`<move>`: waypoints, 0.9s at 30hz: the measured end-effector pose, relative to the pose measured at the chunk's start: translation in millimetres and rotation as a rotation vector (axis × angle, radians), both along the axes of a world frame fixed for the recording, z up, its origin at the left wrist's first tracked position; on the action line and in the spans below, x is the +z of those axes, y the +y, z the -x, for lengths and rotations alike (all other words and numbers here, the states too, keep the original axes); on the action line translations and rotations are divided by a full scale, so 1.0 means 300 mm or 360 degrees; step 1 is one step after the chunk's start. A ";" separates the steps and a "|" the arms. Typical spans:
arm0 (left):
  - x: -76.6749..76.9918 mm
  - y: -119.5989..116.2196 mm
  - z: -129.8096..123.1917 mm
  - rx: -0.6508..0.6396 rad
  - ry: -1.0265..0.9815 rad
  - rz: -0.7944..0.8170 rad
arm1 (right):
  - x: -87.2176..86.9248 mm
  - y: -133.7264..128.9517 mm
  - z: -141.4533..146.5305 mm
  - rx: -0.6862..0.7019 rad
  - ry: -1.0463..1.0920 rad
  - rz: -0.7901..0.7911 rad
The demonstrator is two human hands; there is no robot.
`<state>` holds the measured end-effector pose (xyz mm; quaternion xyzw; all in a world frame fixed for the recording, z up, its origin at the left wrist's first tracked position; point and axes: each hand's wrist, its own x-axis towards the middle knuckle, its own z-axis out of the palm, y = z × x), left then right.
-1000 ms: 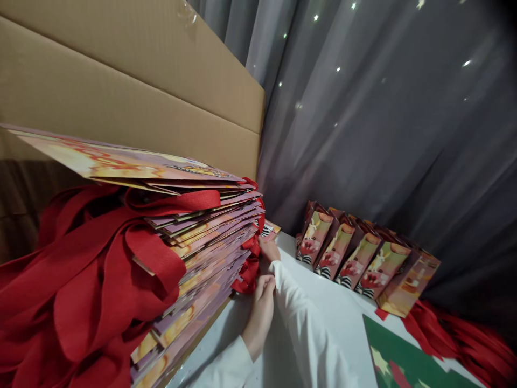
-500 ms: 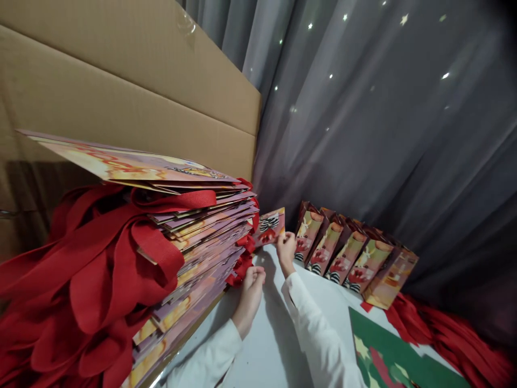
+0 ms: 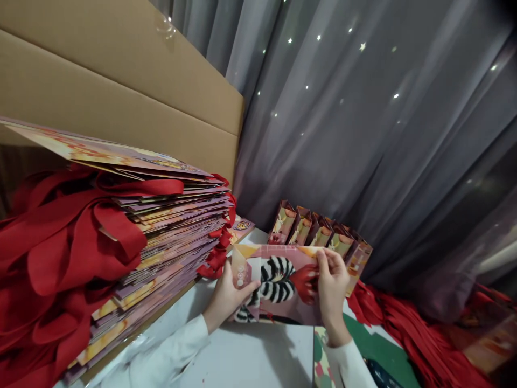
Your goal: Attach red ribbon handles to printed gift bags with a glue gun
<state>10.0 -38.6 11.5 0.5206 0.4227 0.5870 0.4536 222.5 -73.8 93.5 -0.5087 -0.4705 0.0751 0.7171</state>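
Note:
My left hand [image 3: 226, 295] and my right hand [image 3: 333, 283] both hold a flat folded paper gift bag [image 3: 278, 283] printed in pink with black-and-white stripes and red. The left hand grips its left edge, the right hand its upper right edge. The bag is upright just above the white table [image 3: 250, 355]. To the left rises a tall tilted stack of flat gift bags [image 3: 161, 226] with red ribbon handles [image 3: 81, 242]. Behind the held bag stands a row of opened gift bags [image 3: 319, 231].
A large cardboard box [image 3: 113, 91] stands behind the stack. A grey curtain [image 3: 363, 134] with small lights hangs at the back. Red ribbon handles [image 3: 404, 334] lie heaped at the right. A green printed sheet [image 3: 375, 355] lies on the table under my right wrist.
Both hands pulled one flat bag away from the foot of the stack and brought it toward me, now holding it upright between them. The view swung slightly right.

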 end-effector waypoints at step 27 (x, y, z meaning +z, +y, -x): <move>-0.016 0.082 0.047 0.0542 0.0332 -0.0081 | -0.160 -0.045 0.099 0.0505 0.0119 0.0405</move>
